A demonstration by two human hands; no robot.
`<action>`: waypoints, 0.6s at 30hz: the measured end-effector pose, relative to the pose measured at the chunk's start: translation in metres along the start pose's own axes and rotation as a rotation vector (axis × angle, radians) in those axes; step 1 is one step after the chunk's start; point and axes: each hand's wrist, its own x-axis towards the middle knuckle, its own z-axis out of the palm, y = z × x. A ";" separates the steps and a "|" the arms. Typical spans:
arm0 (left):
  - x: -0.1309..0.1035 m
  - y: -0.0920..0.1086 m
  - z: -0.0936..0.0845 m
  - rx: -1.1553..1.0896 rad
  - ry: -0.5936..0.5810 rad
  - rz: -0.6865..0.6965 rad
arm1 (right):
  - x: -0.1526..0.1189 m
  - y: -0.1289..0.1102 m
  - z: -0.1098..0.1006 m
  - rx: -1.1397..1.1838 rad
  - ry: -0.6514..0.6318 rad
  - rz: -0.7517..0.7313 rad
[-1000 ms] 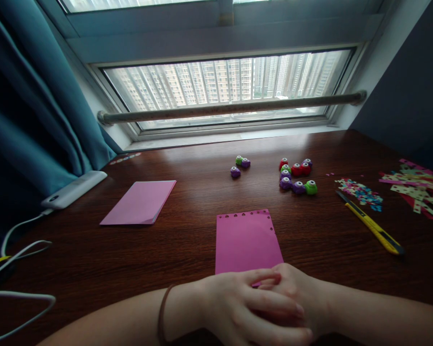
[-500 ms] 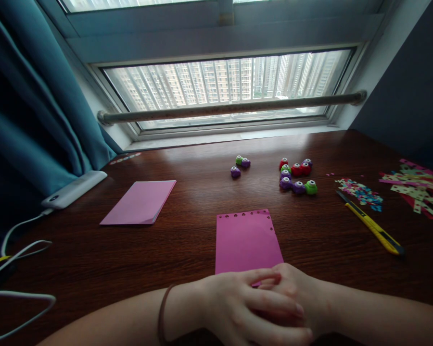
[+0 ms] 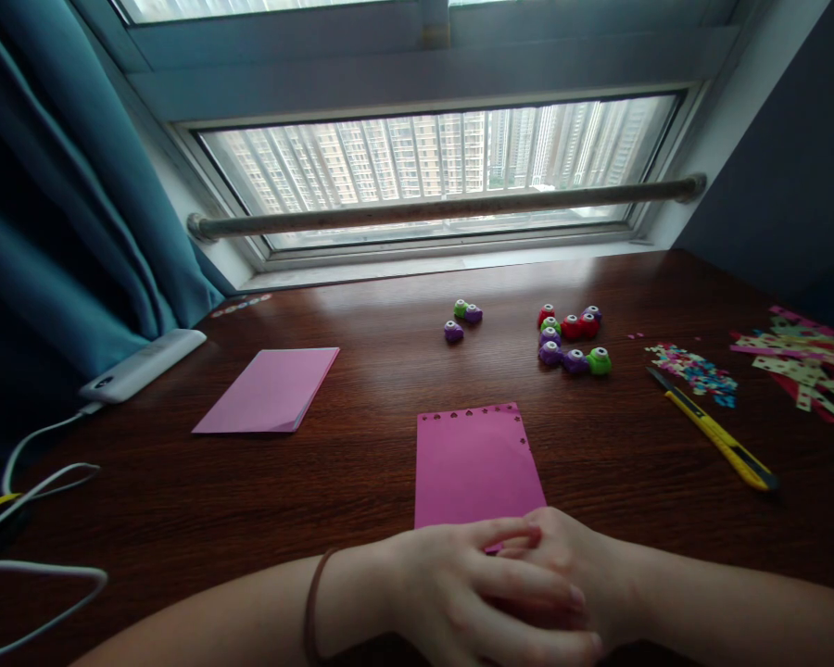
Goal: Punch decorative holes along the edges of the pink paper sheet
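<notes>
My left hand (image 3: 483, 588), with a brown band (image 3: 312, 602) at its wrist, lies across my right hand (image 3: 562, 547) at the bottom of the view. The left fingers are spread and slightly bent over the right hand, with no object seen in them. Most of the right fingers are hidden beneath, so I cannot tell what they hold, if anything. Just beyond both hands is a magenta sheet of paper (image 3: 476, 472), its near edge covered by them. Small shapes are punched along its far edge and at the upper right side.
Several eye-topped craft punches (image 3: 574, 361) in red, green and purple stand at the back. Right are paper confetti (image 3: 699, 371), a yellow utility knife (image 3: 723, 440) with its blade showing, and punched strips (image 3: 813, 361). Left are pink paper (image 3: 271, 389) and a white power bank (image 3: 145, 364) with a cable.
</notes>
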 end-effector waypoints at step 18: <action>0.004 -0.004 -0.004 -0.077 -0.138 -0.002 | 0.002 -0.001 -0.002 -0.024 -0.046 0.002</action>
